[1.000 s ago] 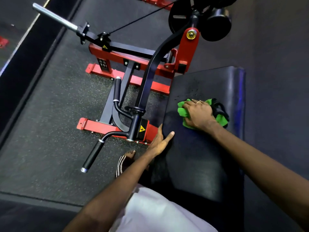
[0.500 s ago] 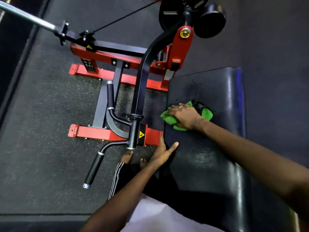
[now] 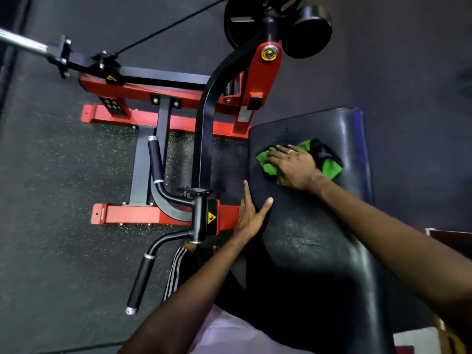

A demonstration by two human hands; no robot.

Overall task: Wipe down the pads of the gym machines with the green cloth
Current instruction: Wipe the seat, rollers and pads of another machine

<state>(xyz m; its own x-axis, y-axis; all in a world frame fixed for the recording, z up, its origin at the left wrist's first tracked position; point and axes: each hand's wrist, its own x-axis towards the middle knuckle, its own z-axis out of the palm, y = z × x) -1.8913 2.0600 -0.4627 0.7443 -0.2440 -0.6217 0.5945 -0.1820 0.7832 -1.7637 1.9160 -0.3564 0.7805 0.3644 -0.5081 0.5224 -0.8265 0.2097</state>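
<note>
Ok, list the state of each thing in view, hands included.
green cloth, bunched, pressed on the pad
pad, specks beyond the cloth
right hand, fingers spread, pressing the cloth
left hand, fingers straight, resting on the pad's left edge
machine handle, untouched

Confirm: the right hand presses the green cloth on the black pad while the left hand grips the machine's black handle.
Wrong on the left hand: in the head view it rests flat on the left edge of the black pad, not gripping the handle. The right hand does press the green cloth there.
</note>
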